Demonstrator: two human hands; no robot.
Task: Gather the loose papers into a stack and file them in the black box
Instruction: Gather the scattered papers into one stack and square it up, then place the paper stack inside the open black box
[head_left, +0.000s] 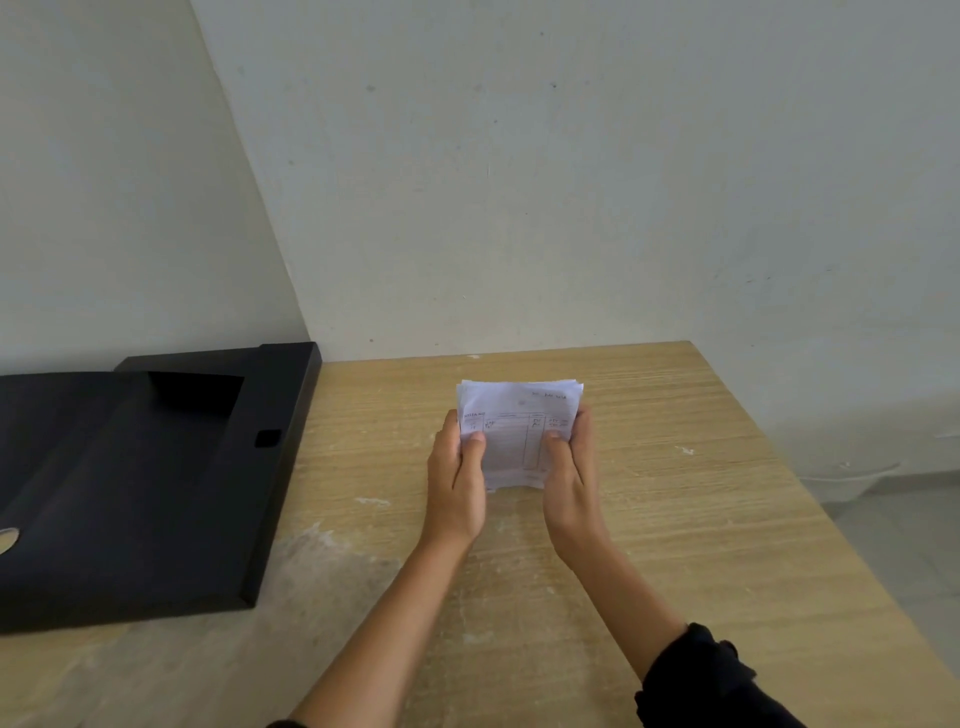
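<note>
A small stack of white printed papers (515, 431) stands upright above the middle of the wooden table (675, 519). My left hand (457, 483) grips its left edge, thumb on the front sheet. My right hand (569, 483) grips the right edge the same way. The stack's bottom edge looks close to the tabletop; I cannot tell if it touches. The black box (130, 493) lies flat at the table's left side, well apart from the papers, its lid shut with a metal ring hole near its left end.
White walls meet in a corner behind the table. The table's right edge drops to a grey floor (893, 545) at the right. Pale scuff marks cover the tabletop near the box.
</note>
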